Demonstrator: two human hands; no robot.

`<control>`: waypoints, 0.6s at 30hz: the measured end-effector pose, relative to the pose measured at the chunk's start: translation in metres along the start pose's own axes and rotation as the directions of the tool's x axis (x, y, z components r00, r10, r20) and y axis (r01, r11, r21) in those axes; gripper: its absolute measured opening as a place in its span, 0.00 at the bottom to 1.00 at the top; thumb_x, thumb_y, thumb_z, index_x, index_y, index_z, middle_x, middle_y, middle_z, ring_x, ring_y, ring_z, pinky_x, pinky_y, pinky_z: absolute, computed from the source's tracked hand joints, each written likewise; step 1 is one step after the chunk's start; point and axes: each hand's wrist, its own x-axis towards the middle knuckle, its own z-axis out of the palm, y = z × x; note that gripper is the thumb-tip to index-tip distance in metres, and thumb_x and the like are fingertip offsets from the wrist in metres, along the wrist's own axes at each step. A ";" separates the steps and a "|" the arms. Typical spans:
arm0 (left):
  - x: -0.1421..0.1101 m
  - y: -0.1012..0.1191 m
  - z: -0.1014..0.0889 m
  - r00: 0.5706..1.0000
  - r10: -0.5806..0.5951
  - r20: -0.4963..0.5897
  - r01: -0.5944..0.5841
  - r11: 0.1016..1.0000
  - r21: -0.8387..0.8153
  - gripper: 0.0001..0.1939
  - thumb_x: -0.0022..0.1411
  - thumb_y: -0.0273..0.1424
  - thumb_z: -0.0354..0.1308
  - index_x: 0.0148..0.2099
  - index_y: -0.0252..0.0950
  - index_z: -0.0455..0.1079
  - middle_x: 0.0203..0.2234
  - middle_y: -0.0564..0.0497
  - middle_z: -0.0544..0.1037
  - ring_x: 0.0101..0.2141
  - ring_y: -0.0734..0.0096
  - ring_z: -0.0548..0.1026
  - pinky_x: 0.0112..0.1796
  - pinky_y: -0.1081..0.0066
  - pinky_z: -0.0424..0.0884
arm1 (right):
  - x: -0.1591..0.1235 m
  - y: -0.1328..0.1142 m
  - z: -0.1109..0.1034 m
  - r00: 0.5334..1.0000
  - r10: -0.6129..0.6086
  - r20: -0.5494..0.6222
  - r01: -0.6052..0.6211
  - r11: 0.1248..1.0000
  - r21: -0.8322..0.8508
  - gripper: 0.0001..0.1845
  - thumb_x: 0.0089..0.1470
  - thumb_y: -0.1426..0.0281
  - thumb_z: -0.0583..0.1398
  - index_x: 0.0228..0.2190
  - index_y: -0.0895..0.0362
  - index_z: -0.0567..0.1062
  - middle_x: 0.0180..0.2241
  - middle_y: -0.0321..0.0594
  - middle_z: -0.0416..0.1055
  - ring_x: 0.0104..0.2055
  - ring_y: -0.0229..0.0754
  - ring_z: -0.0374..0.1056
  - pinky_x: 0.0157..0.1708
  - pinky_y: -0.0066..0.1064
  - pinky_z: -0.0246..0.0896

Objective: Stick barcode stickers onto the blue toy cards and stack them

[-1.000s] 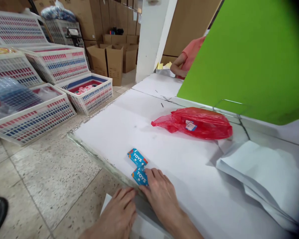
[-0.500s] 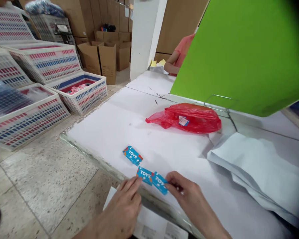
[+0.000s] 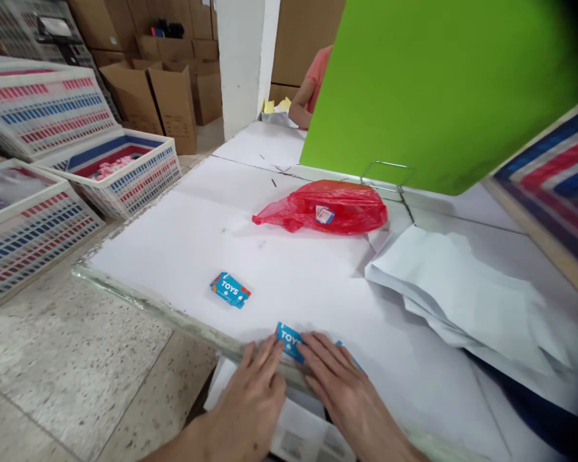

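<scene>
Two blue "TOYS" cards (image 3: 289,337) lie side by side at the near edge of the white table (image 3: 212,231). My left hand (image 3: 250,401) rests with flat fingers, its tips touching the left card. My right hand (image 3: 344,388) lies flat over the right card, which is mostly hidden beneath it. A third blue "TOYS" card (image 3: 230,290) lies alone on the table, to the left and a little farther away.
A red plastic bag (image 3: 325,208) lies mid-table. Loose white sheets (image 3: 457,289) are heaped at the right. A green board (image 3: 428,83) stands behind, with another person's arm (image 3: 308,96) past it. Striped plastic baskets (image 3: 125,170) and cardboard boxes (image 3: 171,96) stand on the floor to the left.
My right hand went from pinching the right card to lying flat over it beside the left card. My left hand moved up to touch the left card. The view shifted right.
</scene>
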 end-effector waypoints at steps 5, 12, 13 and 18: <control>-0.008 -0.008 -0.003 1.000 -0.006 -0.008 0.006 1.000 0.031 0.14 0.53 0.18 0.46 0.42 0.27 0.66 0.58 0.33 0.54 0.60 0.52 0.44 0.54 0.50 0.53 | -0.025 0.008 -0.003 0.984 0.161 -0.079 -0.158 0.986 0.045 0.20 0.56 0.68 0.52 0.51 0.55 0.64 0.55 0.45 0.60 0.57 0.47 0.55 0.49 0.42 0.63; 0.023 0.005 -0.005 0.994 0.020 0.111 -0.020 1.000 0.001 0.11 0.50 0.18 0.48 0.36 0.25 0.68 0.57 0.28 0.54 0.60 0.46 0.43 0.53 0.46 0.52 | -0.054 0.019 -0.006 0.979 0.199 0.047 -0.200 0.980 0.014 0.22 0.56 0.74 0.50 0.53 0.52 0.62 0.56 0.40 0.58 0.60 0.44 0.50 0.52 0.41 0.59; 0.026 0.006 -0.004 0.993 0.013 0.118 -0.013 1.000 -0.003 0.11 0.50 0.18 0.48 0.36 0.25 0.68 0.57 0.27 0.53 0.60 0.46 0.42 0.53 0.46 0.52 | -0.054 0.021 -0.007 0.981 0.182 0.070 -0.184 0.983 0.024 0.23 0.56 0.75 0.50 0.53 0.51 0.62 0.56 0.39 0.58 0.60 0.43 0.49 0.53 0.41 0.59; 0.026 0.012 0.004 0.996 0.034 0.087 -0.032 0.999 -0.014 0.10 0.50 0.18 0.48 0.35 0.25 0.67 0.58 0.26 0.51 0.60 0.46 0.38 0.54 0.45 0.49 | -0.047 0.037 -0.016 0.986 0.122 0.115 -0.136 0.984 0.119 0.26 0.54 0.78 0.49 0.53 0.49 0.62 0.56 0.39 0.59 0.60 0.43 0.50 0.54 0.42 0.57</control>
